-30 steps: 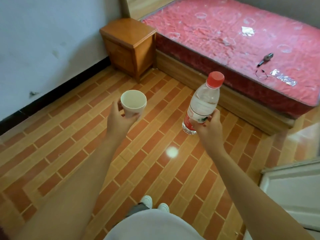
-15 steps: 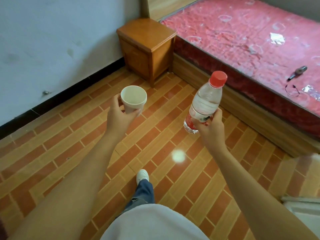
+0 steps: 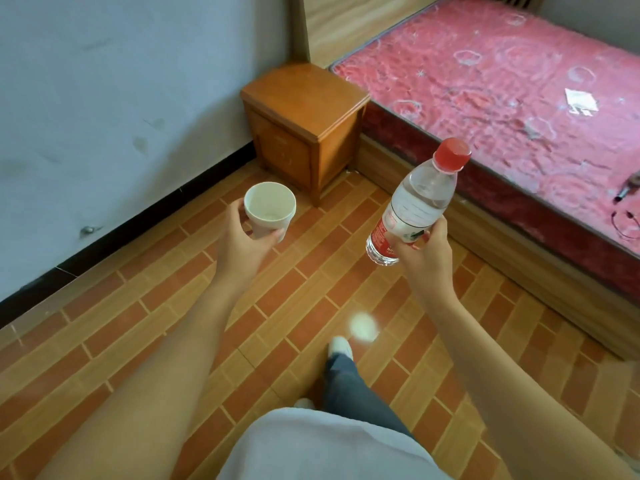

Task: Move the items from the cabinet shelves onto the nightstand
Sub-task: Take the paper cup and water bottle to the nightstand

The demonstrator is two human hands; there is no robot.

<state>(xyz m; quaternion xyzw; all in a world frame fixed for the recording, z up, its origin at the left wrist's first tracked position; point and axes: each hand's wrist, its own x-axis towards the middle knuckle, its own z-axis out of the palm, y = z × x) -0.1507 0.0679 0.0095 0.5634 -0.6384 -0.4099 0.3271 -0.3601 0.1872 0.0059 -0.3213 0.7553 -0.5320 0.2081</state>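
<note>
My left hand (image 3: 242,242) grips a white paper cup (image 3: 269,213) from below, its mouth up and nothing visible inside. My right hand (image 3: 422,252) holds a clear water bottle (image 3: 412,206) with a red cap and red label, tilted to the right. Both are held out over the tiled floor. The wooden nightstand (image 3: 304,98) stands ahead against the wall, beside the bed, with nothing on its top. The cabinet is out of view.
A bed with a red plastic-wrapped mattress (image 3: 502,84) fills the right side, with its wooden frame (image 3: 519,258) along the floor. Small items lie on the mattress at far right. A white wall (image 3: 104,98) with a black skirting runs on the left. My feet are on the tiles below.
I have walked closer to the nightstand; it now sits nearer and more central. The white door edge at lower right has left the view. Both hands still hold the cup and bottle.
</note>
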